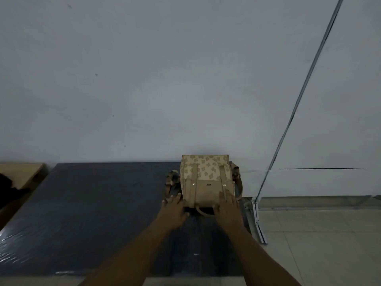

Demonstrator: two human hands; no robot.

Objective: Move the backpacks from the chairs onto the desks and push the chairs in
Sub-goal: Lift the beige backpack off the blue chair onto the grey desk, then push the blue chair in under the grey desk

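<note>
Backpack (206, 182) on dark desk (92, 203), label unreadable, left hand (174, 211) and right hand (226, 207) spread flat against it.

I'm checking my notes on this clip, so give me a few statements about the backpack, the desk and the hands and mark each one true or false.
1. The tan floral backpack lies on the dark desk. True.
2. The backpack sits at the desk's left end. False: it is at the far right corner, by the wall.
3. Both hands are at the backpack's near edge. True: the left hand at its left corner, the right hand flat on its front.
4. The right hand grips the carry handle. False: the handle lies free between the hands.
5. A chair stands before the desk. False: none is visible.
</note>
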